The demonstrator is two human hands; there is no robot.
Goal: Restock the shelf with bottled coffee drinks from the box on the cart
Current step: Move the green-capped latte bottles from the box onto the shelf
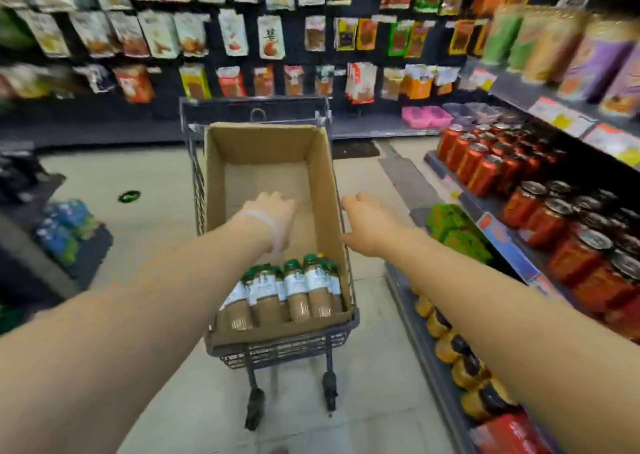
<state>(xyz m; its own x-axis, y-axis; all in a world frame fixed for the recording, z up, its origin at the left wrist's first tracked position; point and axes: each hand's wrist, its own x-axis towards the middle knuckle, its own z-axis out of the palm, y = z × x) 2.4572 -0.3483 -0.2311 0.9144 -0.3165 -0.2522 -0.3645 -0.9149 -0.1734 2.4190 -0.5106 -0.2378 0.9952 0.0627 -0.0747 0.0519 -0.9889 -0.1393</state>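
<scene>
Where the box (273, 162) sits in the cart (282, 346), only its near end is stocked: one row of coffee bottles (294, 290) along the near wall. Bottles: light brown contents, white label band with a round green logo, green caps. About four to five visible, upright or leaning slightly, packed side by side, touching. Exact count unclear, left one partly behind the forearm.

Box: plain brown cardboard, open top, long axis pointing away from the camera. Far two thirds show bare cardboard floor. It fills most of the cart basket. Cart: dark wire basket, dark frame, two near wheels visible on pale floor tile.

Left hand (272, 216): reaches inside the box, past the bottles, over the bare floor section. Fingers point down and away, loosely extended, holding nothing. White band on the wrist. Bottles lie near side of this hand, under the forearm.

Right hand (367, 225): at the box's right wall, fingers relaxed, thumb toward the rim. Contact with the wall or cart rim can't be confirmed, motion blur. Holding nothing. Bottles sit below and left of it, closer to the camera.

Shelf (485, 207) on the right: rows of red jars (485, 162) with dark lids, yellow jars (457, 356) on the bottom tier, green packs (453, 228) between. Back wall: hanging snack bags (270, 37).
</scene>
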